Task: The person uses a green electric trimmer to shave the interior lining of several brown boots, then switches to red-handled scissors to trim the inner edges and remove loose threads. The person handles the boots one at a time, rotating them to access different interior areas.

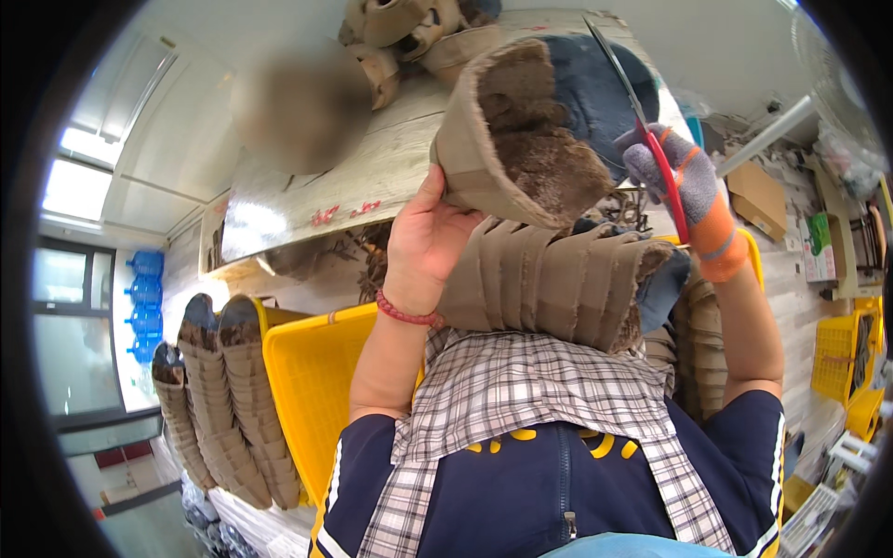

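My bare left hand [420, 244], a red bracelet at its wrist, grips the lower left side of a brown fleece-lined shoe upper [473, 139]. The upper is tilted, its furry inside facing right, and a dark blue panel [600, 93] shows behind it. My right hand [693, 191], in a grey and orange glove, is closed on red-handled scissors [663, 167] at the right of the upper. Their blades point up and look together. Below, a nested stack of similar uppers [539, 288] rests across my plaid apron [549, 381].
More uppers [391, 20] lie piled on the worn white table [307, 200]. A blurred brown object [302, 107] appears left of them. Yellow crates [312, 386] stand beside me, with tall stacks of uppers [246, 409] at left. A cardboard box [758, 200] sits at right.
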